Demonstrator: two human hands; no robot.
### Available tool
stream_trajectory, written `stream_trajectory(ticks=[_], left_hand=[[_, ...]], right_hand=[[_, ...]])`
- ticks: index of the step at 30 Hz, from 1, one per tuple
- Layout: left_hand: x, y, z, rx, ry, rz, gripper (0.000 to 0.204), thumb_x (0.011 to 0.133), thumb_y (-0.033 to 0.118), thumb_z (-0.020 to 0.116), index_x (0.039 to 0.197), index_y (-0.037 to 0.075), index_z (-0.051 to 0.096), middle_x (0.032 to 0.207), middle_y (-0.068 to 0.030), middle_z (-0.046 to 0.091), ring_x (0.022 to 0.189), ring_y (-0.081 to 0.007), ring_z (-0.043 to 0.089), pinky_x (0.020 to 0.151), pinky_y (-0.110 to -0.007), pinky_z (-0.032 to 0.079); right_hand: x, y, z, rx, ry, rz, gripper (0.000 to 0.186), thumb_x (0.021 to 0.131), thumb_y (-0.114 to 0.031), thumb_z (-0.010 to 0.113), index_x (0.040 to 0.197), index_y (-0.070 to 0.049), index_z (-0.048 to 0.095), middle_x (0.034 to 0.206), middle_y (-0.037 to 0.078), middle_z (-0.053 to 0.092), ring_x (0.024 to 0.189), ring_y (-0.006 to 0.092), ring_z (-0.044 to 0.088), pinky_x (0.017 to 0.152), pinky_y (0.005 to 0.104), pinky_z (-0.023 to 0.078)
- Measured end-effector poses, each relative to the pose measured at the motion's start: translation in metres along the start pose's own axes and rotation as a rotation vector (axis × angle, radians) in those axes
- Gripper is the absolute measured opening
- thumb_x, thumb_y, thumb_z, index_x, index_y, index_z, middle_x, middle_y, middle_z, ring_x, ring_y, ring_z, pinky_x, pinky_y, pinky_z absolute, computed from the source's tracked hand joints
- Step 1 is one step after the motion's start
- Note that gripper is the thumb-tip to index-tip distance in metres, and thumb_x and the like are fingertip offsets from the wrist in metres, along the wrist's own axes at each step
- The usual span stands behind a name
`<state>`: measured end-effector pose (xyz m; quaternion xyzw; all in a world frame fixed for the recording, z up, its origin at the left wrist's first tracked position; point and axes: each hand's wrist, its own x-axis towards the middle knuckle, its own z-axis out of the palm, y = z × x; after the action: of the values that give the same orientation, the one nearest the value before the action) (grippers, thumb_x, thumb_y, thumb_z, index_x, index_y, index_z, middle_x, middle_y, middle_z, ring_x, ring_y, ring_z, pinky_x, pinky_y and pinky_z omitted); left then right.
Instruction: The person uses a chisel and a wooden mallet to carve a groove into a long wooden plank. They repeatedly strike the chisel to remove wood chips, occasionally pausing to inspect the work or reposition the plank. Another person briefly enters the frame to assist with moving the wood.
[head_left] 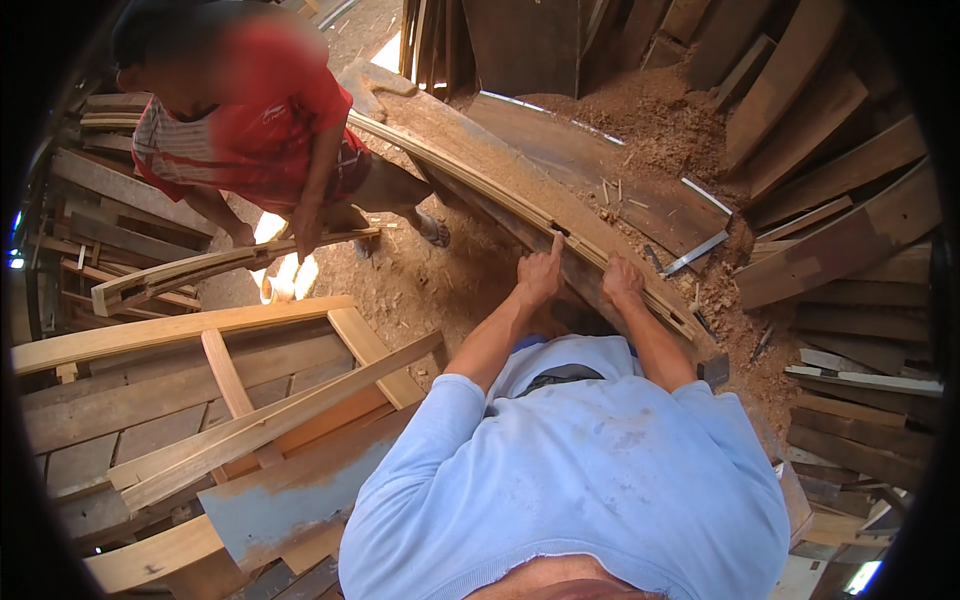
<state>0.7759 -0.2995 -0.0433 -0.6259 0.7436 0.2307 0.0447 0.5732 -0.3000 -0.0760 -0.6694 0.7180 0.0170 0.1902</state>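
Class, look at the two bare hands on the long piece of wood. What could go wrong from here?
1. The left hand has a bare finger at the dark slot in the long piece of wood; a rough edge might leave a splinter.
2. The metal square lies near loose shavings, to the right of the right hand, so it could get knocked or covered.

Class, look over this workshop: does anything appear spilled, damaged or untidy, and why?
Two things stand out. Wood shavings lie heaped and strewn at upper right, as if left unswept. At lower left, a blue-grey painted board looks worn: its paint is patchy, with brown showing.
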Motion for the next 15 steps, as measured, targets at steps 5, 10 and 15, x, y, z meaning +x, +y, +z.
stream_trajectory(ticks=[5, 10, 15], left_hand=[[0.020, 0.001, -0.010, 0.030, -0.017, -0.012, 0.087, 0.086, 0.011, 0.061, 0.163, 0.014, 0.020, 0.101, -0.0224, 0.074, 0.094, -0.0403, 0.072, 0.082, -0.051, 0.055], [0.025, 0.000, -0.004, -0.009, -0.074, -0.042, 0.090, 0.086, 0.008, 0.060, 0.164, 0.019, 0.016, 0.101, -0.0227, 0.074, 0.091, -0.0386, 0.074, 0.079, -0.050, 0.057], [0.021, -0.007, 0.005, -0.069, -0.057, -0.058, 0.092, 0.086, 0.012, 0.063, 0.164, 0.019, 0.014, 0.104, -0.0250, 0.073, 0.095, -0.0419, 0.072, 0.083, -0.053, 0.056]], right_hand=[[0.000, -0.002, -0.004, 0.032, -0.037, 0.012, 0.042, 0.067, -0.005, 0.078, 0.107, -0.005, 0.067, 0.104, 0.020, 0.074, 0.103, 0.0365, 0.072, 0.084, 0.0462, 0.059], [0.003, -0.001, 0.000, 0.034, -0.028, 0.017, 0.043, 0.066, -0.006, 0.078, 0.108, -0.006, 0.067, 0.105, 0.019, 0.074, 0.104, 0.0367, 0.072, 0.084, 0.0470, 0.058], [-0.001, -0.004, -0.003, 0.035, -0.011, 0.010, 0.040, 0.071, -0.007, 0.076, 0.111, -0.007, 0.067, 0.106, 0.019, 0.074, 0.105, 0.0361, 0.072, 0.089, 0.0461, 0.058]])
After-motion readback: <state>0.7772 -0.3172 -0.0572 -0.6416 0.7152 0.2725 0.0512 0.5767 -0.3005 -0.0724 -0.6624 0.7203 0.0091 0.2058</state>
